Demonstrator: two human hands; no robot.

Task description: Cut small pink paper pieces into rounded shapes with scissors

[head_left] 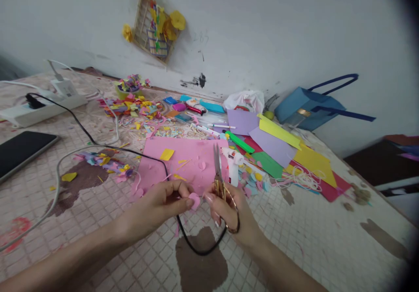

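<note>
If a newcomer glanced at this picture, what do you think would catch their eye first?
Probably the pink sheet in the middle, with the left hand holding a pink piece near its front edge and the right hand holding scissors. Next, perhaps the yellow flowers on the wall above, or the blue bag at right.

The table (147, 263) carries a phone (24, 152), power strip (49, 112), pink sheet (190, 150).

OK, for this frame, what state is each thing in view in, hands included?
Left hand: pinching a pink paper piece
Right hand: holding scissors
Scissors: blades pointing away, closed or nearly so
Pink sheet: laid out, scraps on it
Phone: screen dark
Power strip: plugs inserted
White string: loosely tangled
Small bowl: heaped with paper scraps
</note>
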